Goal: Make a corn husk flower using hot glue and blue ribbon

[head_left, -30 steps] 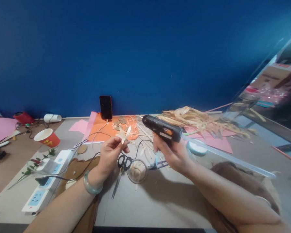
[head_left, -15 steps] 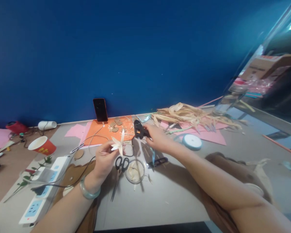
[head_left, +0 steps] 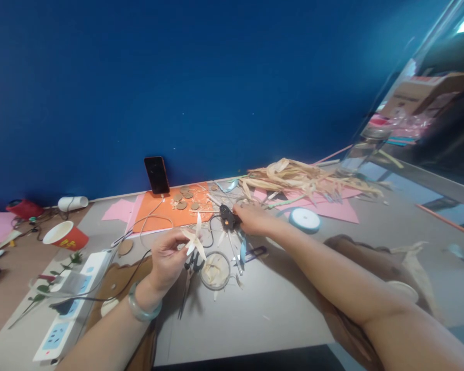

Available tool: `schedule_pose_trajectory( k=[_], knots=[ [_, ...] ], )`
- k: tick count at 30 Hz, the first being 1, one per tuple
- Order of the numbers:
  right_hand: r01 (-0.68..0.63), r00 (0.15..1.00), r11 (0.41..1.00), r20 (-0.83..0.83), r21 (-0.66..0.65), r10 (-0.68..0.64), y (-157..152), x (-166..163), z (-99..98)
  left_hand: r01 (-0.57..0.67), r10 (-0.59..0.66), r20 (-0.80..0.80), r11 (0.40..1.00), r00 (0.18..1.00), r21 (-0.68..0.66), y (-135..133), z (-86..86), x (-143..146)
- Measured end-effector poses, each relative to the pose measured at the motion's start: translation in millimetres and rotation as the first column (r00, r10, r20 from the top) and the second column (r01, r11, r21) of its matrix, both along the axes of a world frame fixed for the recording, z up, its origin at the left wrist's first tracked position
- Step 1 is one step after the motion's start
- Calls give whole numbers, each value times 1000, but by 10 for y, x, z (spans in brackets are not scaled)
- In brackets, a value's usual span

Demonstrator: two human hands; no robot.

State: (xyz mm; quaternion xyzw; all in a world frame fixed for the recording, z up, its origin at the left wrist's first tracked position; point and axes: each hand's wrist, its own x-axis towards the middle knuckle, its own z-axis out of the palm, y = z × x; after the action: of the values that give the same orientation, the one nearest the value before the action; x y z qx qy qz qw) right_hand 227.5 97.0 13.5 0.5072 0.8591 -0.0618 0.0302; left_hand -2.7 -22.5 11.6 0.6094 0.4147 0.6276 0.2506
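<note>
My left hand [head_left: 170,257] pinches a pale flower [head_left: 194,238] with pointed petals, apparently made of dried husk. Dark-handled scissors [head_left: 189,278] lie just beneath that hand, their handles partly covered by the flower. My right hand [head_left: 253,218] is closed at the grip of a black glue gun [head_left: 227,217]; the fingertips are partly hidden. Close in front of the gun is a round clear container [head_left: 215,270] with pale husk pieces in it. A light blue ribbon [head_left: 242,247] and a dark blue-handled tool [head_left: 255,253] lie below the right hand.
Dried husks [head_left: 290,175] are heaped at the back right near a ribbon spool [head_left: 304,219]. Wood slices lie on orange paper [head_left: 154,208] before a propped phone [head_left: 156,175]. At left are a power strip [head_left: 75,304] with cords and a tilted red paper cup [head_left: 66,236].
My right hand has lowered the glue gun slightly and moved it right, away from the flower. My left hand has turned the flower a little, tilting its petals.
</note>
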Motion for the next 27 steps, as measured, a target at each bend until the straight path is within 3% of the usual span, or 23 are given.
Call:
schedule_pose_trajectory(
  k=[4,7,8,10,12,15,18,22,27],
  knots=[
    [-62,998,988,-6,143,63,-135,-3,100,43,-38,52,994,998,-104,-4,-29,32],
    [-147,952,959,-228,242,203,-339,-54,276,76,-49,145,980,988,-184,-12,-42,76],
    [-175,897,959,-365,224,249,-414,-80,333,82,-46,165,973,985,-216,-17,-41,93],
    [-250,696,960,-665,130,271,-550,-137,420,108,-50,198,948,979,-298,-35,-30,126],
    [-297,482,954,-856,43,189,-649,-189,456,161,-73,236,911,969,-380,-56,-10,157],
    [-367,322,926,-946,-88,37,-705,-242,429,262,-123,314,854,941,-450,-78,27,197],
    [-472,249,859,-965,-199,-87,-692,-267,365,359,-166,396,796,903,-487,-80,62,222],
    [-626,142,746,-974,-227,-177,-691,-290,306,392,-175,421,766,890,-510,-68,84,229],
    [-645,94,725,-967,-239,-236,-715,-312,260,406,-206,399,751,894,-521,-62,78,212]
  ],
)
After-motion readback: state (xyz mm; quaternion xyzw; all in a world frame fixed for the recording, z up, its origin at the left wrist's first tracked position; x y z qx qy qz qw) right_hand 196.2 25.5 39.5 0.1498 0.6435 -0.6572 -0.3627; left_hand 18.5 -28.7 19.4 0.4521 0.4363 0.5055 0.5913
